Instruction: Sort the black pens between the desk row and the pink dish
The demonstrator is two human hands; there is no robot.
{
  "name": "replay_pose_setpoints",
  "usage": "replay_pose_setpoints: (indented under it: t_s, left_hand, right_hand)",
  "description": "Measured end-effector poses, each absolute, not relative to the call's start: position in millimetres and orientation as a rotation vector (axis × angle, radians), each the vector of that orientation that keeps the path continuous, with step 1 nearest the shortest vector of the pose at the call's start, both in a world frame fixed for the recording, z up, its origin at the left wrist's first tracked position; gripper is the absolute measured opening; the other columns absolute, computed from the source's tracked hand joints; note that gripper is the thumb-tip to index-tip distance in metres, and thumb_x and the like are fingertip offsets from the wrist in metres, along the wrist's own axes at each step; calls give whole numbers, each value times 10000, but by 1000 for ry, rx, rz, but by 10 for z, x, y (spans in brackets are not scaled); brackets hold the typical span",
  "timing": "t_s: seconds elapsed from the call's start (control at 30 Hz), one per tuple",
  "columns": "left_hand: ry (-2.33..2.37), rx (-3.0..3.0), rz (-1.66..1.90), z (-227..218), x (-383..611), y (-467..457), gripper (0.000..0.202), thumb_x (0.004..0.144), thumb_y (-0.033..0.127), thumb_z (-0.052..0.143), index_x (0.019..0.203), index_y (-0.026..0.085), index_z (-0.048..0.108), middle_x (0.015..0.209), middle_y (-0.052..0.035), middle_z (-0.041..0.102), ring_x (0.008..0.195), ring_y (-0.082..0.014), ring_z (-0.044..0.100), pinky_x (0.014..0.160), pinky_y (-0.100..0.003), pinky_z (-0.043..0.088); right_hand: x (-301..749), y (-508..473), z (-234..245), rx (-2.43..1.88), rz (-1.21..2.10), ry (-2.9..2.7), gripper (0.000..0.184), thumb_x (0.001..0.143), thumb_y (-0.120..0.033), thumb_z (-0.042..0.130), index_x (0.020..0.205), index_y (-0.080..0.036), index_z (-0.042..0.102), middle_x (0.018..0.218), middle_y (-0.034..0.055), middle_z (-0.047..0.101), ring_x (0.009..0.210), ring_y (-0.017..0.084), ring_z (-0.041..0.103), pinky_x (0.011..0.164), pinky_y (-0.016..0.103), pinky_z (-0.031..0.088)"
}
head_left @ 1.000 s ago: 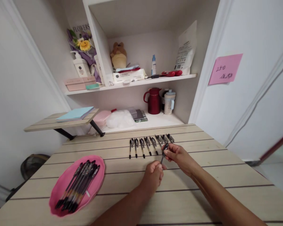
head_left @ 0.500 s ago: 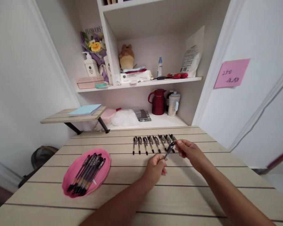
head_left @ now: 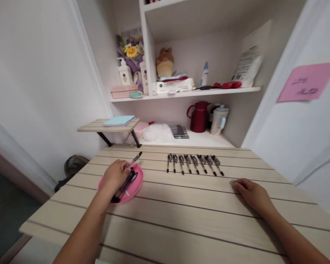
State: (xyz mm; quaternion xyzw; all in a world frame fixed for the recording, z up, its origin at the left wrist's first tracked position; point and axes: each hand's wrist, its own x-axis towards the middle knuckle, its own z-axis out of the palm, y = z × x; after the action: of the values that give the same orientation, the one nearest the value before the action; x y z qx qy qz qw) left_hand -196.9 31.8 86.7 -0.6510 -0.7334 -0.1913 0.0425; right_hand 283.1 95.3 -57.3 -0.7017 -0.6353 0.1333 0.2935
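My left hand (head_left: 116, 176) is over the pink scalloped dish (head_left: 139, 183) at the left, fingers closed on a black pen (head_left: 136, 157) whose dark end points up and to the right. More black pens (head_left: 127, 185) lie bundled in the dish, partly covered by that hand. Across the middle of the table runs a row of several pens (head_left: 187, 163), side by side with their clips toward the back. To the right of this row my right hand (head_left: 250, 190) rests on the tabletop, its fingers curled together and no object visible in them.
Behind the slatted table (head_left: 181, 216) stand white shelves with a dark red jug (head_left: 199, 117), a pale cup (head_left: 219, 121) and a white plastic bag (head_left: 158, 132). A small raised stand (head_left: 92, 126) with blue paper (head_left: 119, 120) sits at the back left.
My left hand has moved from in front of the row to the dish at the left. The right hand has come away from the pen both held and dropped to the table. The view has turned left.
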Motion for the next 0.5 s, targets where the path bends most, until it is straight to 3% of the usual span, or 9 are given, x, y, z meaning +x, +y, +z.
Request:
replay_pose_setpoints:
  t_s: [0.17, 0.5]
  left_hand:
    - [-2503, -1710, -184, 648, -2273, 34, 227, 758, 254, 437, 844, 190, 637, 895, -85, 632, 805, -195, 581, 643, -257, 377]
    - [-2528, -1678, -119, 448, -2365, 137, 267, 775, 221, 395, 905, 170, 623, 937, -122, 628, 830, -226, 591, 620, -276, 388]
  right_hand:
    - [2862, 975, -608, -1969, 335, -1746, 316, 726, -485, 449, 830, -247, 629, 848, 92, 684, 775, 290, 598, 679, 360, 405]
    - [2855, 972, -625, -1981, 279, -1750, 283, 735, -478, 453, 805, -257, 615, 824, 115, 680, 708, 289, 592, 660, 375, 401]
